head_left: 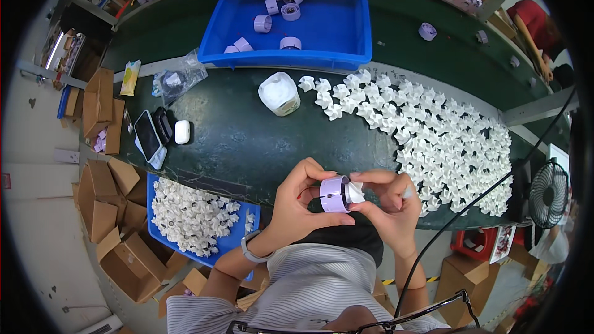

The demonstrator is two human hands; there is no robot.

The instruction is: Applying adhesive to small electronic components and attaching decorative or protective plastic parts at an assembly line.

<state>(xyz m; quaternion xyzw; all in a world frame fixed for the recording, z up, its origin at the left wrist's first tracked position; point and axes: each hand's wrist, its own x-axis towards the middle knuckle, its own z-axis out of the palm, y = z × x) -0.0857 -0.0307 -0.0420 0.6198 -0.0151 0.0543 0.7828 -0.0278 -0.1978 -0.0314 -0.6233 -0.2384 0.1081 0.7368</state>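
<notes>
My left hand (pixel 303 201) is closed round a lilac cylindrical housing (pixel 332 195) with a dark inner rim, held sideways just off the table's near edge. A small red bit, perhaps a wire end, shows at the housing's left side. Between the fingertips of my right hand (pixel 390 201) is a white finned plastic impeller (pixel 357 192), right at the housing's open end. Whether it sits inside the rim cannot be made out. Many similar white impellers (pixel 445 142) lie spread over the table to the right.
A blue bin (pixel 284 59) holding several lilac housings stands at the back. Nearer are a white tub (pixel 278 94), a phone (pixel 148 136) and a white earbud case (pixel 182 132). A blue crate (pixel 232 235) of white parts is low left. A black cable (pixel 458 215) crosses at right, near a fan (pixel 549 193).
</notes>
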